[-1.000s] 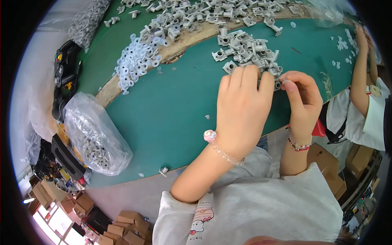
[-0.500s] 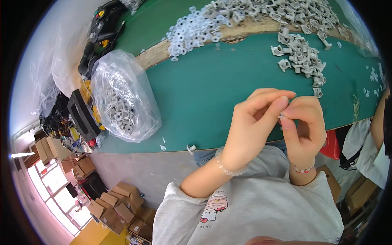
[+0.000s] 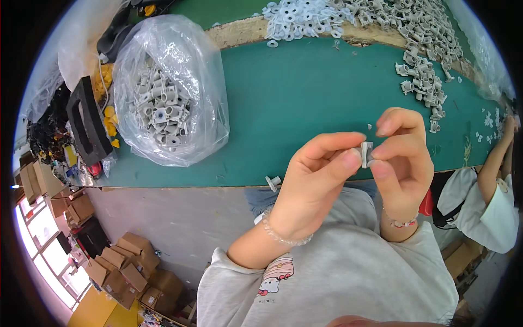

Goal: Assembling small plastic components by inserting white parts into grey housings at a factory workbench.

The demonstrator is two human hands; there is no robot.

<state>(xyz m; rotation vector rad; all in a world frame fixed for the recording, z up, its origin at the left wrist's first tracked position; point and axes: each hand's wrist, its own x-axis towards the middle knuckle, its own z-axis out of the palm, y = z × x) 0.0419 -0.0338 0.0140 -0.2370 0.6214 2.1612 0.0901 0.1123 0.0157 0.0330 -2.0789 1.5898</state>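
Observation:
Over the near edge of the green table, both my hands are raised close together. My left hand (image 3: 321,177) pinches a small light-grey plastic part (image 3: 364,155) between thumb and fingers. On the part's other side, the thumb and a finger of my right hand (image 3: 406,158) press against it, with another finger raised. Fingertips cover some of the part. Just above it shows a tiny white scrap (image 3: 370,126). Similar grey plastic fittings (image 3: 427,82) lie loose beyond my right hand. One single grey fitting (image 3: 273,183) lies at the table edge left of my left hand.
A clear plastic bag (image 3: 210,109) of grey fittings stands on the left of the green table (image 3: 294,98). Translucent washers (image 3: 305,22) and a larger heap of fittings (image 3: 408,22) lie at the back. Another person's arm (image 3: 496,150) reaches in at right.
My hands have parted slightly, so the grey part now shows between the fingertips. One right finger has lifted. The whole view has shifted, with the bag now appearing higher.

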